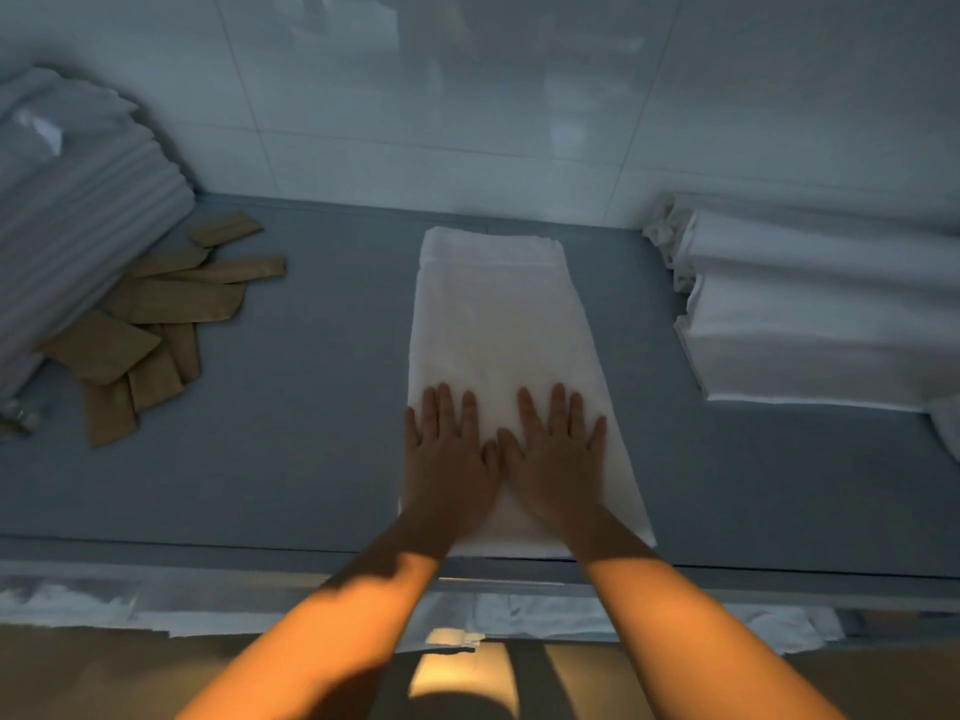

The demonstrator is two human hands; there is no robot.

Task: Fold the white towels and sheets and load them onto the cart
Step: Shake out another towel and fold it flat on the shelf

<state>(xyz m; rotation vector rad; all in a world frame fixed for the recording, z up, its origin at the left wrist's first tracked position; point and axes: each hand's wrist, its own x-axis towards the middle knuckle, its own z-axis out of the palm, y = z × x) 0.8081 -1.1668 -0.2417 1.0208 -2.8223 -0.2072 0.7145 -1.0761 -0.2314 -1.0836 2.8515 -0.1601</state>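
A white towel point(498, 324), folded into a long narrow strip, lies on the grey table point(291, 439) and runs from the near edge toward the wall. My left hand point(449, 454) and my right hand point(556, 454) lie flat side by side on its near part, fingers straight and pressing down, thumbs almost touching. A stack of folded white linens point(810, 324) sits at the right of the table. A tall pile of folded white sheets point(78, 226) stands at the far left.
Several brown paper packets point(161, 314) lie scattered beside the left pile. A white tiled wall point(467, 106) closes off the back of the table. Below the near table edge, crumpled white linen point(519, 615) shows on a lower level.
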